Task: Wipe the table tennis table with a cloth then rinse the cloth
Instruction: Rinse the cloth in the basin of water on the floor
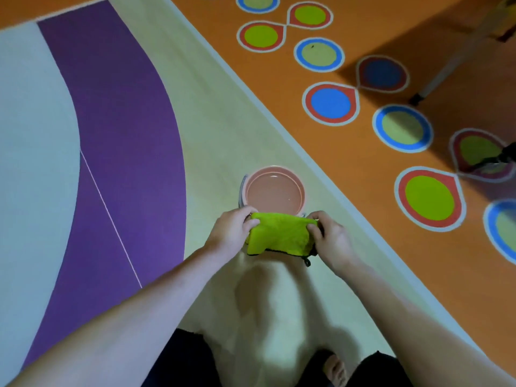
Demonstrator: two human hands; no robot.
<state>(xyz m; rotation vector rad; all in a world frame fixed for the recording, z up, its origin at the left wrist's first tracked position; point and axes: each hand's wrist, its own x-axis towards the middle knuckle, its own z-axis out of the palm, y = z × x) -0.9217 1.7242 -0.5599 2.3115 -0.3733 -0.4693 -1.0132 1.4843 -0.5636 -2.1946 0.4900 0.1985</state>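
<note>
A bright green cloth (279, 236) with a dark edge is stretched between both hands, just above the floor. My left hand (231, 233) grips its left end with curled fingers. My right hand (332, 241) pinches its right end. Directly behind the cloth a pink round basin (275, 191) stands on the pale floor; it seems to hold clear water. The cloth covers the basin's near rim. The table tennis table is not in view.
The floor has purple, grey and cream bands on the left and an orange area with coloured circles on the right. A metal furniture leg (435, 82) stands at the upper right. My foot (335, 370) and dark trouser legs show at the bottom.
</note>
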